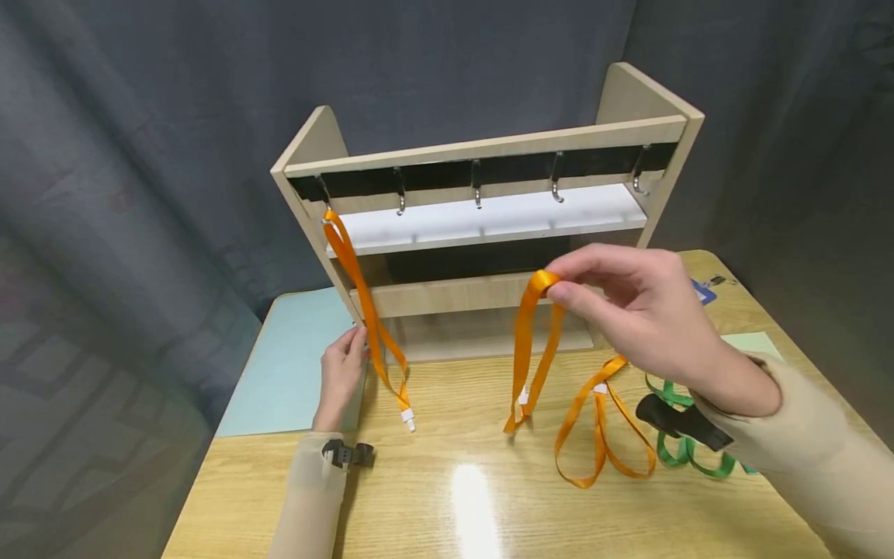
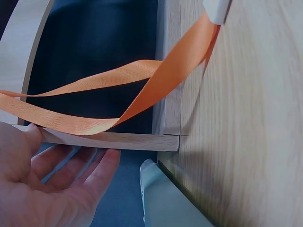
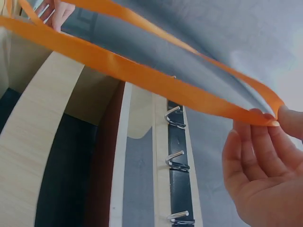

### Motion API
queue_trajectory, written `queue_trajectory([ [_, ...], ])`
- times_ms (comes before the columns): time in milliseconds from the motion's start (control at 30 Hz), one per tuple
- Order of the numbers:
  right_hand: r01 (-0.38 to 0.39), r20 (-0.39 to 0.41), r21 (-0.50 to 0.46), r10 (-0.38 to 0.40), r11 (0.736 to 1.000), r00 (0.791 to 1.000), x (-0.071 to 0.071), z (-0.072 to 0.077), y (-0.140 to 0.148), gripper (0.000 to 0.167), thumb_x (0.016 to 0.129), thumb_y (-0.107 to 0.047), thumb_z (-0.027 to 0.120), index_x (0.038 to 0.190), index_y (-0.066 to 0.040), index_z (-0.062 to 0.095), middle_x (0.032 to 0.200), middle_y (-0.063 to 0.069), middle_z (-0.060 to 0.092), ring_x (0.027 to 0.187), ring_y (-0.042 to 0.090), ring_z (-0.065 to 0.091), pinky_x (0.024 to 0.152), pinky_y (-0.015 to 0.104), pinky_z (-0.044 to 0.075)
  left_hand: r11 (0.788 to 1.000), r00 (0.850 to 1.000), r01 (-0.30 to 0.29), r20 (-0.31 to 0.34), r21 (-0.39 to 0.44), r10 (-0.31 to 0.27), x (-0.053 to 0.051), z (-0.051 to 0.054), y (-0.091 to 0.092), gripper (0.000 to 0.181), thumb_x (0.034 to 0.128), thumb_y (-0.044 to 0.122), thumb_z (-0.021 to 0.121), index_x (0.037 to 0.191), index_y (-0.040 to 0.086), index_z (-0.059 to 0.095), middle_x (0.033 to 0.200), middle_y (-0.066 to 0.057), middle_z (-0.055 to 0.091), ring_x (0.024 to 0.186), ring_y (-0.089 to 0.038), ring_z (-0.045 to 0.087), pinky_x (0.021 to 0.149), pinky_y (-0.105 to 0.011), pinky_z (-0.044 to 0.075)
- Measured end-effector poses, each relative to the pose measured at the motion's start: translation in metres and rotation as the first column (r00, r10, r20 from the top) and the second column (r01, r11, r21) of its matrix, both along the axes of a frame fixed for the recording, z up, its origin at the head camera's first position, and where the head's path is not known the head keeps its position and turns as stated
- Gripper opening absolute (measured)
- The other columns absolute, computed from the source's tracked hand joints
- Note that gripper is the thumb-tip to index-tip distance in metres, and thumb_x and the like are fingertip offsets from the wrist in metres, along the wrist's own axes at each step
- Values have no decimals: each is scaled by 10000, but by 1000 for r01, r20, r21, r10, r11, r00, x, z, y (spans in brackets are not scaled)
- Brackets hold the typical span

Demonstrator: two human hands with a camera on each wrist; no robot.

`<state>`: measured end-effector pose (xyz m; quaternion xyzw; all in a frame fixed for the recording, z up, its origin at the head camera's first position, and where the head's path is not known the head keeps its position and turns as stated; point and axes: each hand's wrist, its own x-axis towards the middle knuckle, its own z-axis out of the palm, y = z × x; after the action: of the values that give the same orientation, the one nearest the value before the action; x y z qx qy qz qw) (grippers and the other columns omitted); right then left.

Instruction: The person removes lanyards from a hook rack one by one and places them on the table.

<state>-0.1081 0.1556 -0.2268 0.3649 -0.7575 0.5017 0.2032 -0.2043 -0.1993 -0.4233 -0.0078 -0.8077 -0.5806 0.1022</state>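
My right hand (image 1: 628,303) pinches the top of an orange lanyard (image 1: 522,341) between thumb and fingertips. The loop hangs in front of the wooden rack (image 1: 461,296), its lower end near the tabletop. In the right wrist view the same lanyard stretches from the fingers toward the upper left. My left hand (image 1: 342,373) grips the edge of the rack's left side panel (image 2: 142,141), thumb on one face and fingers on the other. Beside that hand, a second orange lanyard (image 1: 356,272) with a white clip (image 1: 408,419) hangs from the leftmost hook (image 1: 324,194).
Along the rack's black strip are several metal hooks, including a middle hook (image 1: 477,190). Another orange lanyard (image 1: 601,435) and green lanyards (image 1: 712,466) lie at the table's right. A blue badge (image 1: 704,293) is behind my right hand; a light blue sheet (image 1: 286,365) lies left.
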Motion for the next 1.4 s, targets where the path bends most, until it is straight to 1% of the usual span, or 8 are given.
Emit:
queue_trajectory([
  [67,-26,17,-11,26,1000,1000,3,-5,3,291,784,202,663,1007,20,704,912,105,688,771,185,604,679,208,554,1000,1000,1,-4,-19,-1,5,7,4,380,1028,195,469,1239,-104,576,1208,-289,568,1109,-385,565,876,-446,534],
  [133,-56,31,-27,57,998,998,4,-11,5,297,783,213,656,1005,22,703,912,112,681,794,187,593,704,212,552,1000,1000,3,-6,-19,-4,6,8,4,377,1028,190,469,1237,-106,575,1209,-291,567,1111,-386,563,878,-447,532],
  [400,-8,102,12,7,1000,995,0,-36,11,267,809,155,671,992,-35,714,909,46,692,733,157,584,569,203,510,1000,1000,3,-19,-4,-3,4,6,3,353,1021,184,488,1205,-94,605,1168,-287,592,1074,-380,587,860,-467,540],
  [567,4,203,36,-11,999,979,-8,-54,13,226,856,100,655,994,-69,714,891,14,692,678,157,605,515,227,514,1000,1000,7,-20,2,-7,4,6,2,345,1021,176,488,1205,-90,607,1160,-288,595,1056,-382,596,859,-466,541],
  [767,35,300,86,-59,996,952,-16,-71,18,140,905,13,639,1000,-68,704,877,-3,688,703,169,642,551,251,547,1000,1000,7,-29,-3,-7,4,6,2,344,1020,173,488,1205,-91,608,1161,-284,596,1065,-380,592,857,-470,542],
  [1000,0,348,67,-23,998,937,-29,-96,23,125,917,19,618,1005,-24,697,887,65,699,750,178,669,661,283,590,1000,1000,6,-27,-3,-6,4,5,2,346,1020,174,488,1206,-94,605,1170,-286,590,1072,-383,587,856,-468,542],
  [1200,-21,396,69,-8,997,918,-40,-117,23,117,940,-21,601,1001,-32,701,896,47,706,781,173,670,663,283,587,1000,1000,4,-31,0,-4,5,6,2,343,1021,171,486,1205,-93,606,1168,-284,592,1065,-379,592,856,-471,542],
  [1400,-16,424,71,-16,997,905,-48,-132,21,109,939,-50,614,998,-15,699,911,106,708,798,176,680,676,289,590,1000,1000,10,-28,-6,-10,5,7,3,353,1024,177,479,1229,-87,593,1187,-281,585,1076,-379,586,864,-476,538],
])
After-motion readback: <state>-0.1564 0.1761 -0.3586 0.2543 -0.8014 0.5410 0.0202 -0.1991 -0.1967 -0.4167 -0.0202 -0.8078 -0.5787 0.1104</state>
